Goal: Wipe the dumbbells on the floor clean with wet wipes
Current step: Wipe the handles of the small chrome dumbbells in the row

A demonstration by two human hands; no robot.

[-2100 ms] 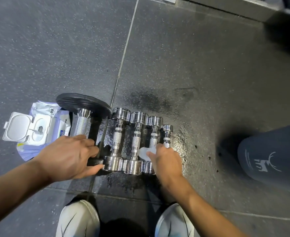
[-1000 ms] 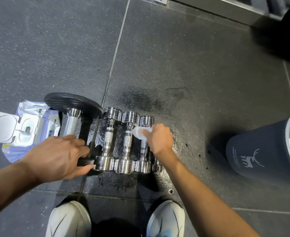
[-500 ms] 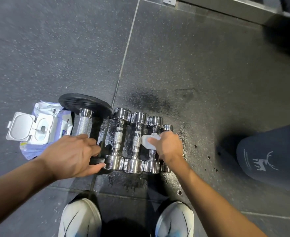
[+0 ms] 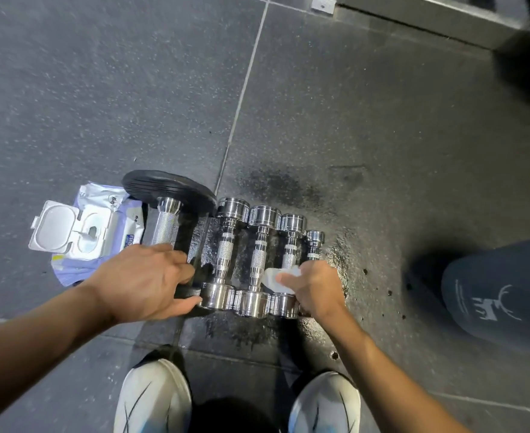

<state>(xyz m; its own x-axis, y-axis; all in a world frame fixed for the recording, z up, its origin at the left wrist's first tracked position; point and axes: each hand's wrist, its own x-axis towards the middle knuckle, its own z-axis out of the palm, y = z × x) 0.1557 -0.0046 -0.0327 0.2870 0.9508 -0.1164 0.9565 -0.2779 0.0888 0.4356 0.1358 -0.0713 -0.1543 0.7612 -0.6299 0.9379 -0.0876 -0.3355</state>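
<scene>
Wet dark floor, gleaming chrome dumbbells; right hand pinches wipe, left hand grips black dumbbell

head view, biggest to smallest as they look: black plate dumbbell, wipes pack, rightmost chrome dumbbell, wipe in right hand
1-2. black plate dumbbell and wipes pack: too alike to split
3. rightmost chrome dumbbell
4. wipe, though the right hand hides part of both
</scene>
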